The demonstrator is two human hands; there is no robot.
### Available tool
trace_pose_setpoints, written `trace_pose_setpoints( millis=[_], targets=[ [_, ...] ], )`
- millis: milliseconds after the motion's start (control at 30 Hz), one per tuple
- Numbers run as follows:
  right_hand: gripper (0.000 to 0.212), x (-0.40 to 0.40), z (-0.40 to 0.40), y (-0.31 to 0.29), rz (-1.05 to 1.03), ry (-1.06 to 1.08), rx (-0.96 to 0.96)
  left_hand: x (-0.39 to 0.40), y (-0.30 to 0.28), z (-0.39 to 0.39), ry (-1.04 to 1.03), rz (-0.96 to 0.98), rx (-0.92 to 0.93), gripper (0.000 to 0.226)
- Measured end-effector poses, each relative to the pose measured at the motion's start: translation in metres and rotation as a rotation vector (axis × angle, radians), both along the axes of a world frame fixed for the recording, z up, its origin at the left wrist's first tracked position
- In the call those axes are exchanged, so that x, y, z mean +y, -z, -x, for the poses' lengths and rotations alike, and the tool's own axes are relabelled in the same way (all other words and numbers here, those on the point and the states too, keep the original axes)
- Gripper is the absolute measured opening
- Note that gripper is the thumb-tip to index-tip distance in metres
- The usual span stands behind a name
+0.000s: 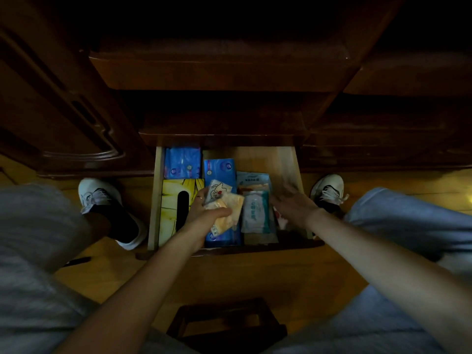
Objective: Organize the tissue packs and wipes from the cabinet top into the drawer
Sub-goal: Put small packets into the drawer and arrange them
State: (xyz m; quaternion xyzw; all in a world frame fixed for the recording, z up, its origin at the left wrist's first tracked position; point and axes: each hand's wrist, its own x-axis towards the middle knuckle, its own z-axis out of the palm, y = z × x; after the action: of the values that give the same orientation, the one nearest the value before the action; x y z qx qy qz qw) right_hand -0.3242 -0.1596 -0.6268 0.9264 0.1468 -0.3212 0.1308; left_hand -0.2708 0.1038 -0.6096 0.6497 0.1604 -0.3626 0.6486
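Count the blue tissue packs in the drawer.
2. One blue pack lies at the drawer's back left corner; a second blue pack lies lengthwise beside the yellow tissue box, partly under the left hand. Others may be hidden underneath.

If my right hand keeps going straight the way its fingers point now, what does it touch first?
Probably bare drawer floor. The right hand, open and motion-blurred, points up-left over the drawer's right side, beside the white wipes pack. Depth is unclear, so it might brush the pale blue pack first.
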Motion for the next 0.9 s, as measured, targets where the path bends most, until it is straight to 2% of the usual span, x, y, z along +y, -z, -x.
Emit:
trace_pose_setpoints(
  millis=[67,167,233,367,567,700,767,800,833,900],
  targets=[
    [0.101,0.004,0.005,0.011,0.128,-0.077,-0.013,0.003,0.0,0.0,-0.015,0.007,0.005,0.092],
    [0.09,0.002,0.007,0.017,0.223,-0.083,-0.026,0.004,0.0,0.0,-0.03,0.009,0.013,0.095],
    [0.077,-0.004,0.006,0.016,0.264,-0.075,-0.004,0.003,0.001,0.0,-0.028,0.013,0.014,0.094],
    [0.036,-0.001,0.008,0.016,0.247,-0.021,0.037,0.002,0.003,-0.001,-0.02,0.016,0.019,0.095],
    [0.03,0.009,0.007,0.026,0.281,-0.078,0.094,0.002,0.004,-0.002,-0.024,0.007,0.018,0.095],
    [0.029,0.005,0.006,0.013,0.306,-0.127,0.069,-0.002,0.005,-0.001,-0.028,0.032,0.003,0.082],
    [0.029,0.002,0.002,0.0,0.176,-0.03,-0.085,-0.006,0.005,0.0,-0.033,0.04,0.005,0.083],
    [0.03,0.001,-0.002,-0.008,0.009,0.098,-0.167,-0.009,0.004,0.0,-0.032,0.037,0.003,0.085],
    [0.034,0.001,-0.007,-0.019,-0.241,0.309,-0.202,-0.013,0.004,0.001,-0.027,0.037,0.001,0.086],
    [0.043,0.005,-0.013,-0.039,-0.798,0.772,-0.03,-0.02,0.003,0.002,-0.015,0.064,0.008,0.083]
  ],
)
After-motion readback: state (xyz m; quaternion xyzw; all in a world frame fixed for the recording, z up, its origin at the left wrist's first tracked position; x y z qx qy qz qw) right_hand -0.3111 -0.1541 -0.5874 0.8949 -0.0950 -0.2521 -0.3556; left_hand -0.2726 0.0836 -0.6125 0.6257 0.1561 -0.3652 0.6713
